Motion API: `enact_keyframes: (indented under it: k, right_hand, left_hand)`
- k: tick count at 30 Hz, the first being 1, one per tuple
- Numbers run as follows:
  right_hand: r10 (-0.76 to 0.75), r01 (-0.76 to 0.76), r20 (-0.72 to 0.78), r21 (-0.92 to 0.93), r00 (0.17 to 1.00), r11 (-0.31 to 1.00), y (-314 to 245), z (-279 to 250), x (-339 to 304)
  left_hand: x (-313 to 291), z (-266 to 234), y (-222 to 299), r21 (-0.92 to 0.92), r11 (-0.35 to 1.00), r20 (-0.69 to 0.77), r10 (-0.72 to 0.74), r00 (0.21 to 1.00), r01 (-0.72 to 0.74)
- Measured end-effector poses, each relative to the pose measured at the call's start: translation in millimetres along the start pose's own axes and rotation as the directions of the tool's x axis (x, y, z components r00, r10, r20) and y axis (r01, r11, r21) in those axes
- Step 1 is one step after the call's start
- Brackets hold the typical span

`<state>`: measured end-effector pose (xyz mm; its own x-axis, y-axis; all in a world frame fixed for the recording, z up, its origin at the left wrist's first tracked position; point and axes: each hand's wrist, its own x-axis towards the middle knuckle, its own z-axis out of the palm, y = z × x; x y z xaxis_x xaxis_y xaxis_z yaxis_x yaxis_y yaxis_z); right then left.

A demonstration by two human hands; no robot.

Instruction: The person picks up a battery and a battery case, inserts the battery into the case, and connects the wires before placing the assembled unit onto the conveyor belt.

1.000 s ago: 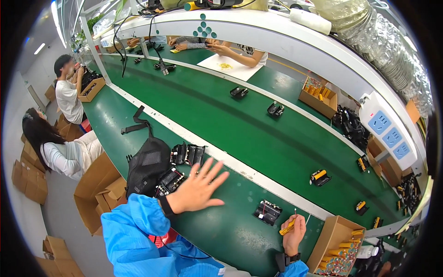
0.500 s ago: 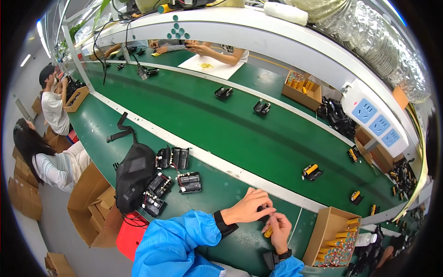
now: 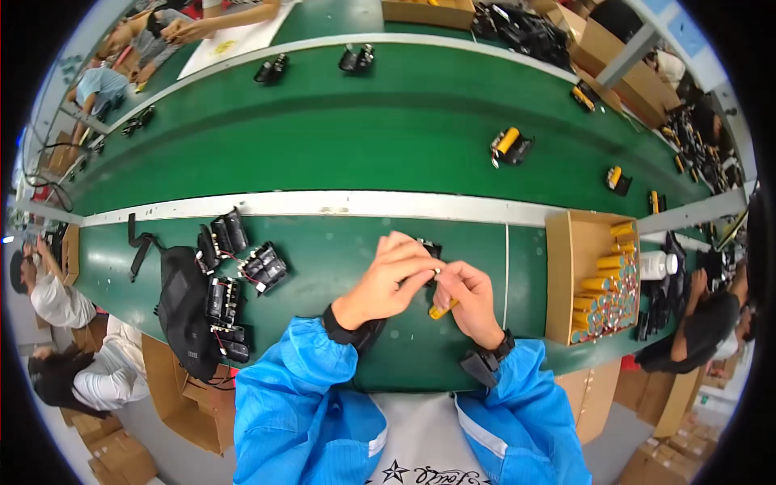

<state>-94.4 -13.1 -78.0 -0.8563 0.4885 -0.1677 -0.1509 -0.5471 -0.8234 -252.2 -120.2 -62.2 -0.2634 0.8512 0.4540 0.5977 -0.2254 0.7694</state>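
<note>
My left hand (image 3: 390, 279) and my right hand (image 3: 470, 301) meet at the fingertips above the near green worktop. Between their closed fingertips is a tiny whitish piece (image 3: 437, 272), too small to name. A yellow cylindrical battery (image 3: 442, 309) shows under the curled fingers of my right hand, which appears to hold it. Just beyond the fingertips is a black battery holder (image 3: 434, 249), partly hidden by my left hand. To the left lie several black battery holders (image 3: 263, 267) with thin wires, beside a black mesh bag (image 3: 184, 303).
An open cardboard box (image 3: 566, 279) of yellow batteries stands to the right, a white bottle (image 3: 657, 265) beyond it. A white rail (image 3: 323, 205) divides the worktop from the green belt (image 3: 347, 145), which carries battery holders, some with a yellow battery (image 3: 508, 142). Other people sit at both sides.
The view has tilted down and turned right, so the shelf and power strip have left the picture. My hands stay together at the fingertips, with the yellow battery still at my right hand.
</note>
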Motion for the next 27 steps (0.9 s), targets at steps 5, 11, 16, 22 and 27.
enact_keyframes:
  k: [5,11,16,22,27]
  right_hand:
    - [-0.023,0.018,-0.064,-0.087,0.998,0.996,-6.9,-5.5,-4.6]
    - [-0.048,0.008,-0.133,-0.283,0.990,0.959,-14.8,-5.6,-13.4]
    - [-0.178,0.128,-0.083,-0.420,0.981,0.899,-4.2,-8.9,-12.1]
    - [-0.062,0.051,-0.118,-0.097,0.991,0.994,4.5,18.5,-6.4]
    - [-0.013,-0.022,-0.170,-0.205,0.985,0.979,10.4,21.8,0.2]
  left_hand:
    - [7.2,-1.6,4.7,0.184,0.981,-0.067,-0.047,0.997,0.059]
    - [-8.0,3.3,-5.1,0.416,0.889,0.015,-0.216,0.976,0.191]
    - [-10.5,7.7,3.1,0.514,0.810,-0.026,-0.314,0.949,0.282]
    - [-12.4,20.3,13.5,0.545,0.742,-0.085,-0.415,0.906,0.391]
    - [-17.7,3.1,13.0,0.472,0.806,0.049,-0.428,0.903,0.357]
